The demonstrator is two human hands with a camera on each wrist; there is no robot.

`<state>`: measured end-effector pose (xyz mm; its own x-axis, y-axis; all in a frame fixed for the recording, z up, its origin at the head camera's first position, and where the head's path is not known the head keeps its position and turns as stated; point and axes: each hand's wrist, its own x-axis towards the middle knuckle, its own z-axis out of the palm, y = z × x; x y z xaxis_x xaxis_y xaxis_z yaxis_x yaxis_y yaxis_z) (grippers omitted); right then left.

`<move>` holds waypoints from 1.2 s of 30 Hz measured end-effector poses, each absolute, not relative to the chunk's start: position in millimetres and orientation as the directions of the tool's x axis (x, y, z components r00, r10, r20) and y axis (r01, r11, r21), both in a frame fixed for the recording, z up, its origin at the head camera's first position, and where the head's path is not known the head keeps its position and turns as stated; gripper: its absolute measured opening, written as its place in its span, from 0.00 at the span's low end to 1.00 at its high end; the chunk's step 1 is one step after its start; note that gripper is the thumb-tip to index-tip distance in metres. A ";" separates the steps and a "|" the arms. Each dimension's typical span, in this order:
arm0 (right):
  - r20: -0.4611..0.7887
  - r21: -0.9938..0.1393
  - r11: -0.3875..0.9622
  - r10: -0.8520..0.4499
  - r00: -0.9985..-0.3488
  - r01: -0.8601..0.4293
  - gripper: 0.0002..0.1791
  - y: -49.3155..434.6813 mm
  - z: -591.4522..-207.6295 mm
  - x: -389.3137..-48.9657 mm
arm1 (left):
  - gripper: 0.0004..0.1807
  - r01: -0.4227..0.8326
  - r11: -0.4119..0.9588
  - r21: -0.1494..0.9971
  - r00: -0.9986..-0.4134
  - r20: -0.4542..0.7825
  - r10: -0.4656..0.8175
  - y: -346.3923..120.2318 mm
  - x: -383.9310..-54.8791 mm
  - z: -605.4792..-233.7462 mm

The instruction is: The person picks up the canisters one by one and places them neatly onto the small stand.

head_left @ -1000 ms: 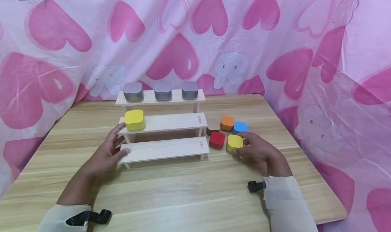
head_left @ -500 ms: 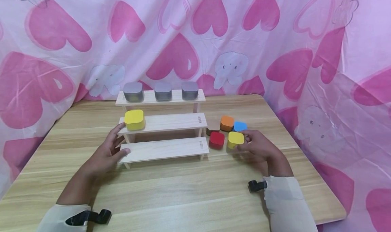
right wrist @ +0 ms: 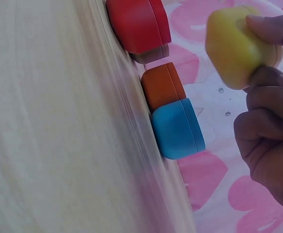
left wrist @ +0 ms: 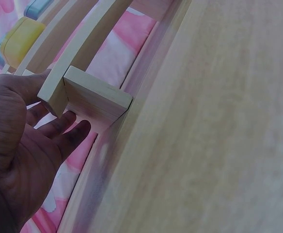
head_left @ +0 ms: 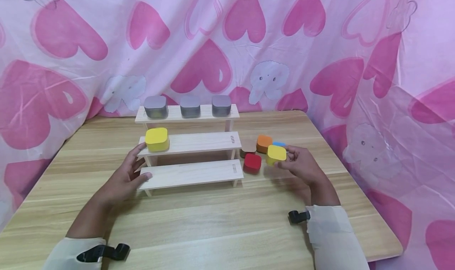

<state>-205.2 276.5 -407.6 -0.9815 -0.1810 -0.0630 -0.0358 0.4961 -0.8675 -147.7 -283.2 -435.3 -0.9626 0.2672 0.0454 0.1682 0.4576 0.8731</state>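
Note:
My right hand (head_left: pixel 301 164) pinches a small yellow lidded box (head_left: pixel 275 154) with rounded corners between thumb and fingers. In the right wrist view this yellow box (right wrist: pixel 241 46) is raised off the table. Beside it sit a red box (head_left: pixel 252 163), a brown box (head_left: pixel 248 146), an orange box (head_left: pixel 264 143) and a blue box (head_left: pixel 279 144), mostly covered by the yellow one. My left hand (head_left: pixel 122 175) holds the left end of a three-step wooden shelf (head_left: pixel 192 174). Its thumb lies over the lowest step, with fingers below the board in the left wrist view.
Three grey-looking boxes (head_left: pixel 190 106) stand in a row on the top step. Another yellow box (head_left: pixel 157 139) sits at the left end of the middle step. The wooden table (head_left: pixel 199 230) ends at a pink heart-patterned cloth (head_left: pixel 202 66) behind and at the sides.
My right hand has lifted the yellow box up from the table and slightly to the right, covering more of the blue box. The left hand stays still on the shelf.

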 end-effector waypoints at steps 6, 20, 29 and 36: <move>-0.057 -0.904 0.426 -0.173 -0.983 -0.023 0.35 272.1 -403.8 -201.9 | 0.56 0.179 0.470 0.864 -0.961 0.052 0.272 -284.7 -147.2 -435.9; 0.024 -0.935 0.346 -0.158 -0.987 -0.078 0.31 252.8 -388.5 -202.2 | 0.55 0.207 0.450 0.869 -0.954 0.077 0.290 -285.6 -147.0 -436.8; 0.050 -0.946 0.304 -0.191 -0.980 -0.108 0.33 221.6 -374.6 -206.6 | 0.56 0.169 0.456 0.874 -0.961 0.043 0.274 -284.4 -145.5 -435.3; 0.060 -0.945 0.298 -0.250 -0.966 -0.136 0.32 194.8 -356.0 -211.3 | 0.56 0.175 0.460 0.871 -0.961 0.049 0.272 -284.1 -146.4 -434.6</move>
<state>-211.3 194.8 -356.0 -0.9664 -0.2498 0.0602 -0.1358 0.2976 -0.9450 -146.4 -284.1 -434.6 -0.9612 0.2715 0.0493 0.1746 0.4601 0.8705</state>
